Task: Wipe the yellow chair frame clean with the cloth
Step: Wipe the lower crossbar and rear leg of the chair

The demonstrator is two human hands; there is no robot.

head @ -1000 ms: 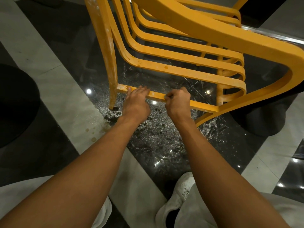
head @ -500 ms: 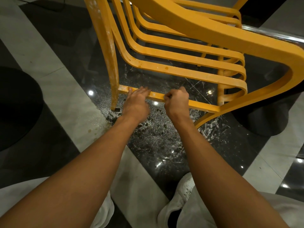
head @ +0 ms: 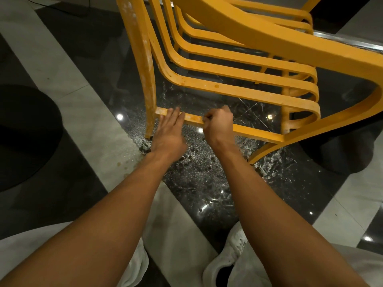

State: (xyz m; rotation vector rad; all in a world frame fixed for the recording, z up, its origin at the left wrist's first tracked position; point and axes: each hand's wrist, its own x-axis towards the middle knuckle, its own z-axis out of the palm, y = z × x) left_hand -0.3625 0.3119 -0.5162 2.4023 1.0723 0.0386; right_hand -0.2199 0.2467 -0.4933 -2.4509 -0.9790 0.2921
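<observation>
Black and round, a dark base point(head: 24, 137) sits on the floor at the far left, beside a pale floor band point(head: 83, 104) that runs diagonally down toward the person's light trousers point(head: 20, 249).

Next comes the yellow chair frame point(head: 290, 44), which fills the upper middle and right. Its near leg point(head: 148, 79) stands upright, streaked with whitish residue, its foot on glossy black tile point(head: 196, 172) speckled with wet droplets and small dark bits.

The left hand point(head: 169, 133) reaches in just right of that leg. Its fingers are straight and close together, lying flat over the low crossbar point(head: 259, 132) near the joint with the leg.

A little further right along the same bar, the right hand point(head: 218, 126) is balled into a tight fist, knuckles up, its fingers curled over the crossbar. The two hands are near each other but apart. Whether the cloth is bunched inside the fist cannot be told.

Above and to the right, curved slats point(head: 248, 92) stack one behind another, spotted with small stains, and bend round at the far side.

Below the right forearm, a white shoe point(head: 236, 243) rests on the tile. At the right edge, a second dark rounded shape point(head: 342, 152) lies behind the frame's sweeping lower curve.
</observation>
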